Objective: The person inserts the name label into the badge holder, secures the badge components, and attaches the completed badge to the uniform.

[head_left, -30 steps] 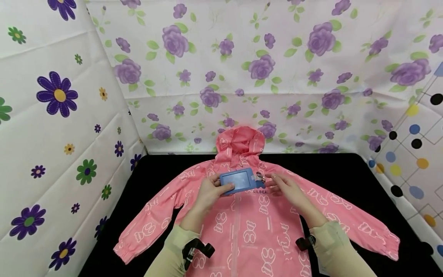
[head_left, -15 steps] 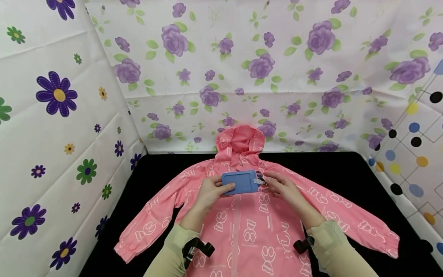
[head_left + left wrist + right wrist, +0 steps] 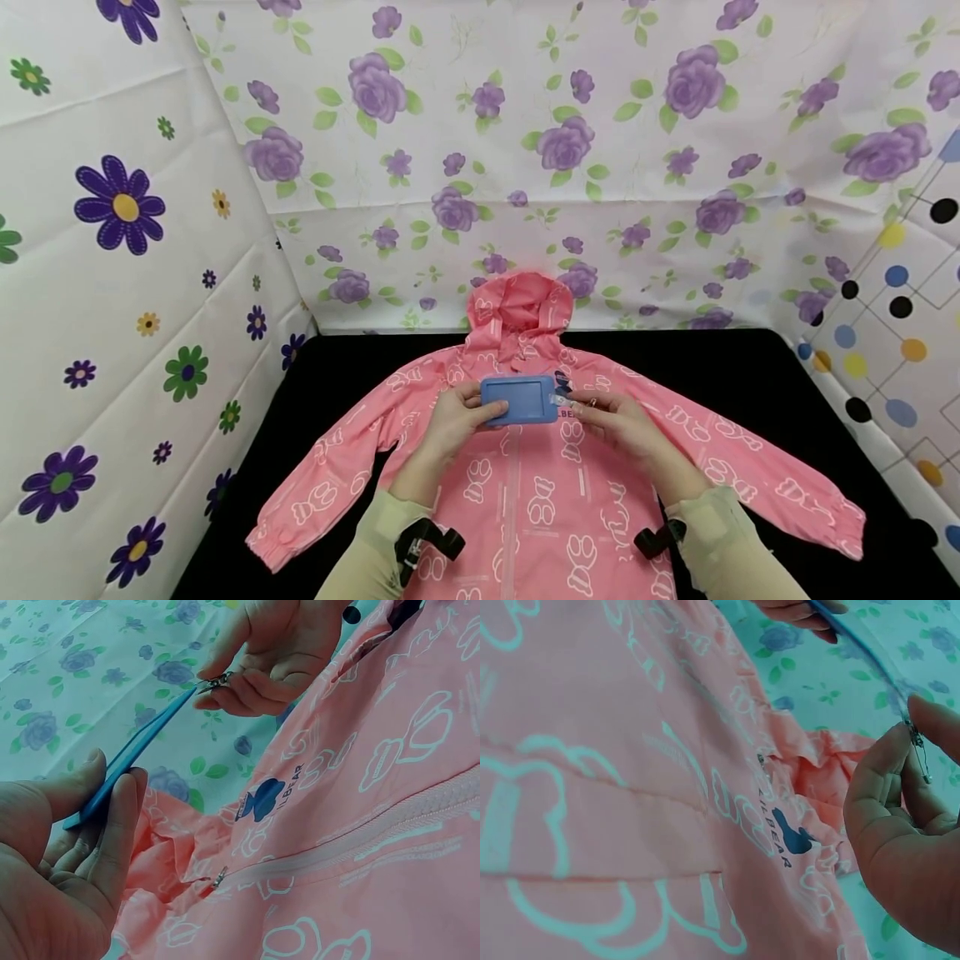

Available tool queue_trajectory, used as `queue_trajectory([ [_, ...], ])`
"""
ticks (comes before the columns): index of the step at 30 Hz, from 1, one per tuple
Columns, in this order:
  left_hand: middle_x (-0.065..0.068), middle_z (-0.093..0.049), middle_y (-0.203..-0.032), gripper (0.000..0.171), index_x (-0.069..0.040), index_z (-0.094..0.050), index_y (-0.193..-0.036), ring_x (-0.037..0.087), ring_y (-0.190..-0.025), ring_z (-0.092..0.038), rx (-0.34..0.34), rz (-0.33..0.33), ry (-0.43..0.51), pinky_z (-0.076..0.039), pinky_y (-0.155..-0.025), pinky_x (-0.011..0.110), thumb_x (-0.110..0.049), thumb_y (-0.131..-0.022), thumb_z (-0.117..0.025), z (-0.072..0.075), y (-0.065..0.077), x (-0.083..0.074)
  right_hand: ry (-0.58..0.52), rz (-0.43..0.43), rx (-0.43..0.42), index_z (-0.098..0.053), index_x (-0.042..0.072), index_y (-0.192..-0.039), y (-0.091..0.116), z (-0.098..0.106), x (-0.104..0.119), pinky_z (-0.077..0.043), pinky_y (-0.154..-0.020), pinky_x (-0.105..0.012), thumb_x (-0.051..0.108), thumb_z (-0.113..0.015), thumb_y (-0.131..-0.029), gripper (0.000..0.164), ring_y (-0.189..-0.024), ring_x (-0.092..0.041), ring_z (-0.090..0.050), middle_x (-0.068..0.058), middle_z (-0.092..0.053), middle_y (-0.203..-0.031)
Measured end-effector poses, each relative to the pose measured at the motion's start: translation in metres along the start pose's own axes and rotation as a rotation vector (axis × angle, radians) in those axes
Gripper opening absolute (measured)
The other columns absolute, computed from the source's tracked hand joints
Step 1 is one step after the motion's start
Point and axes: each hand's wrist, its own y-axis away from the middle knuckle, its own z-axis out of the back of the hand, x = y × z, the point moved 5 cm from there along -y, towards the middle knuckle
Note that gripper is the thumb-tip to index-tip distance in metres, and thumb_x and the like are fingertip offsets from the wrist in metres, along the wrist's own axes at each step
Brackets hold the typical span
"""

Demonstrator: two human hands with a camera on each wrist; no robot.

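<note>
A blue badge holder (image 3: 519, 400) with a framed window is held level above the chest of a pink hooded jacket (image 3: 543, 479). My left hand (image 3: 456, 417) pinches its left end between thumb and fingers, seen edge-on in the left wrist view. From the holder's other end a clear strap leads to a metal clip (image 3: 216, 682), which my right hand (image 3: 618, 422) pinches between thumb and fingers. In the right wrist view a thin pin (image 3: 925, 761) stands away from the clip, its far end free. A dark blue bear print (image 3: 791, 831) marks the jacket beside the lettering.
The jacket lies face up, zipped, with both sleeves (image 3: 322, 475) spread wide and the hood (image 3: 520, 304) at the back. Beneath it is a black table (image 3: 675, 354). Floral cloth walls (image 3: 465, 167) stand behind and at the sides.
The badge holder has turned from slightly tilted to level and has dropped a little. My right hand has come down with the clip and now pinches it. My left hand keeps its hold.
</note>
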Motion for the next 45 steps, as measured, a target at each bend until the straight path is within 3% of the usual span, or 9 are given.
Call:
queue_trajectory([
  [6,0.029,-0.075,-0.111,0.045,0.014,-0.065,-0.134,0.023,-0.086,-0.078,-0.018,-0.008,-0.009,-0.067,-0.076,0.035,-0.002,-0.095,-0.08,0.003,0.001,0.002,-0.016,-0.026,0.009,-0.069,-0.001,-0.126,0.008,-0.003,0.001,-0.061,-0.089,-0.026,0.009,-0.068,-0.105,0.022,-0.094,-0.01,-0.069,-0.005,-0.075,-0.112],
  [9,0.028,-0.075,-0.113,0.045,0.014,-0.063,-0.136,0.023,-0.085,-0.078,-0.031,-0.002,0.001,-0.067,-0.075,0.035,-0.004,-0.098,-0.078,0.005,0.002,0.004,-0.012,-0.045,-0.01,-0.069,0.001,-0.124,0.012,-0.005,0.001,-0.061,-0.091,-0.027,0.011,-0.069,-0.105,0.021,-0.093,-0.011,-0.068,-0.002,-0.072,-0.108],
  [16,0.03,-0.072,-0.118,0.046,0.019,-0.054,-0.141,0.023,-0.089,-0.076,-0.046,0.01,0.044,-0.066,-0.083,0.049,-0.003,-0.104,-0.069,0.008,0.003,0.008,-0.008,-0.047,-0.058,-0.066,-0.004,-0.129,0.017,-0.005,0.002,-0.061,-0.09,-0.026,0.013,-0.067,-0.107,0.028,-0.092,-0.009,-0.066,-0.001,-0.071,-0.105],
  [22,0.021,-0.073,-0.109,0.046,0.018,-0.056,-0.141,0.019,-0.084,-0.075,-0.059,0.013,0.054,-0.067,-0.074,0.037,-0.003,-0.102,-0.071,0.009,0.005,0.009,-0.029,-0.064,-0.069,-0.066,-0.004,-0.129,0.021,-0.006,0.002,-0.061,-0.093,-0.028,0.015,-0.066,-0.108,0.028,-0.097,-0.013,-0.067,0.0,-0.07,-0.106],
  [32,0.021,-0.075,-0.109,0.042,0.019,-0.058,-0.138,0.015,-0.078,-0.074,-0.063,-0.002,0.071,-0.067,-0.077,0.04,0.001,-0.102,-0.069,0.013,0.006,0.016,-0.127,-0.061,-0.002,-0.066,0.009,-0.107,0.024,-0.01,0.005,-0.061,-0.094,-0.028,0.01,-0.062,-0.109,0.004,-0.092,-0.008,-0.07,0.001,-0.07,-0.102],
  [36,0.017,-0.075,-0.105,0.043,0.021,-0.056,-0.139,0.013,-0.076,-0.073,-0.065,0.003,0.097,-0.066,-0.072,0.034,0.004,-0.101,-0.068,0.015,0.007,0.019,-0.133,-0.064,0.012,-0.062,0.005,-0.11,0.025,-0.011,0.002,-0.061,-0.093,-0.028,0.008,-0.062,-0.109,0.003,-0.093,-0.008,-0.07,-0.001,-0.07,-0.105],
  [39,0.015,-0.075,-0.103,0.043,0.022,-0.056,-0.138,0.012,-0.075,-0.073,-0.058,0.003,0.106,-0.065,-0.069,0.029,0.004,-0.1,-0.068,0.016,0.007,0.02,-0.123,-0.072,0.015,-0.063,0.002,-0.12,0.025,-0.012,0.001,-0.061,-0.093,-0.027,0.012,-0.063,-0.109,0.014,-0.095,-0.008,-0.07,-0.001,-0.07,-0.109],
  [42,0.015,-0.075,-0.104,0.043,0.021,-0.057,-0.138,0.013,-0.075,-0.073,-0.046,0.005,0.099,-0.065,-0.069,0.028,0.003,-0.1,-0.069,0.016,0.007,0.02,-0.112,-0.081,0.021,-0.064,0.0,-0.13,0.026,-0.011,0.001,-0.06,-0.094,-0.027,0.015,-0.064,-0.11,0.025,-0.096,-0.007,-0.07,-0.001,-0.071,-0.111],
  [45,0.016,-0.075,-0.104,0.043,0.021,-0.057,-0.138,0.013,-0.076,-0.074,-0.036,0.011,0.092,-0.066,-0.072,0.031,0.002,-0.1,-0.069,0.016,0.006,0.02,-0.11,-0.082,0.027,-0.068,0.001,-0.128,0.026,-0.01,0.002,-0.061,-0.095,-0.028,0.015,-0.063,-0.11,0.024,-0.098,-0.009,-0.072,-0.003,-0.074,-0.112],
])
